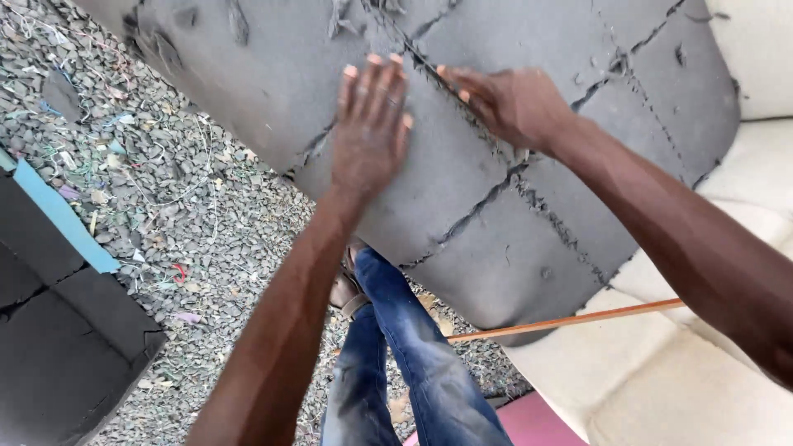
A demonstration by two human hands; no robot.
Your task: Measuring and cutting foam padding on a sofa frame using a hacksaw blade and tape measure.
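Two hands: both yours, on the grey foam sheet point(496, 165), which leans over your knee.
Left hand point(372, 132): spread flat, holding nothing, pressing the foam, probably to steady it.
Right hand point(508, 103): fingers narrowed at a scored seam point(462, 99) just right of the left hand; any tool hidden.
Edges: foam's lower edge lies over a thin wooden stick point(578, 318).
Room: gravel ground point(165, 190) left of the foam, cream cushion point(686, 372) below right.

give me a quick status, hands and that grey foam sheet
Left hand flat, fingers spread, on grey foam sheet. Right hand fingertips at a torn seam. Nothing between the hands; wooden stick lies under the sheet's lower edge.
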